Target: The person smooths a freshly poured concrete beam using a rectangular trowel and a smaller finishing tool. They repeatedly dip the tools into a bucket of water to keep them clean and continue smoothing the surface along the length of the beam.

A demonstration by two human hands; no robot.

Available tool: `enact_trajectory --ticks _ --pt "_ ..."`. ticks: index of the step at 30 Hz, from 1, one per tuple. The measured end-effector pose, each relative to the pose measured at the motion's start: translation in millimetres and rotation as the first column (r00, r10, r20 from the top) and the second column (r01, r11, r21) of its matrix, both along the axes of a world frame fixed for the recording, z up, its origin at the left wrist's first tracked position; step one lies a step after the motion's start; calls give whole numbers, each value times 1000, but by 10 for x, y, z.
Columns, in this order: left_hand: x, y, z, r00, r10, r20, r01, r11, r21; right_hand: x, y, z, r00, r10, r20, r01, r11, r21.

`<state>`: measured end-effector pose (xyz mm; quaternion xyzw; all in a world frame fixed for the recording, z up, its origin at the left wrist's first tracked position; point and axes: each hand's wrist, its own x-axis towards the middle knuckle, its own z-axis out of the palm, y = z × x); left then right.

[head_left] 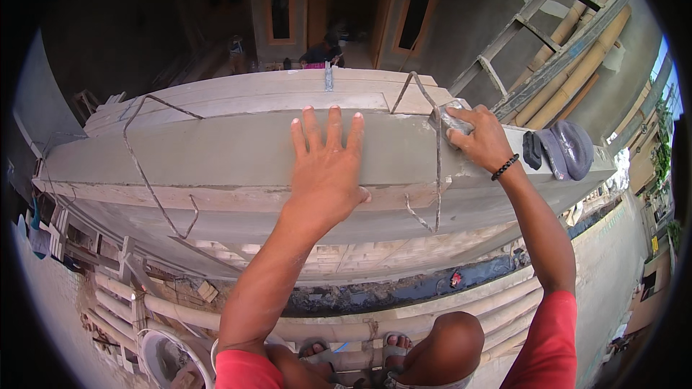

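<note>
Two bent rods straddle the ledge (pixel 216 155): the left rod (pixel 135 158) stands well left of the hands, while the right rod (pixel 438 187) drops between them and crosses close by the tool (pixel 460 125); whether they touch, I cannot tell. Pale boards (pixel 238 91) line the far edge. Right of the right forearm, a dark block (pixel 532 150) sits against a soft grey bundle (pixel 573 150) on the ledge. A ladder (pixel 577 43) and bamboo (pixel 580 67) lean beyond, and another person (pixel 317 55) is past the boards. Below run poles (pixel 303 331), with a bucket (pixel 160 360) at lower left.

The left hand (pixel 326 162) is open, fingers spread over the ledge's top. The right hand (pixel 483 137) grips the grey tool at the ledge's far side, right of the left hand's fingertips.
</note>
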<state>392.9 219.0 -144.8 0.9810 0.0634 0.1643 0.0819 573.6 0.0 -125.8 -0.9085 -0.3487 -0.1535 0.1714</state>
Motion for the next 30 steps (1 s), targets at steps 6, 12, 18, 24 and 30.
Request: enact_trajectory --ticks 6,12,18,24,30 --pt "41 -14 -16 1000 -21 19 21 1000 -8 -81 225 -23 993 -14 113 13 1000 10" --pt "26 70 -45 1000 -19 8 19 1000 -2 -331 273 -2 1000 0 -17 0 1000 13" --pt "59 50 -21 999 -40 -20 39 998 -42 -139 250 -4 985 -164 56 165 986 -8" --pt "81 54 -36 998 -61 -12 61 998 -13 -182 356 -14 995 -96 40 95 995 30" --pt "45 91 -30 998 -44 -53 41 997 -59 -302 121 -38 994 -62 -94 69 995 75"
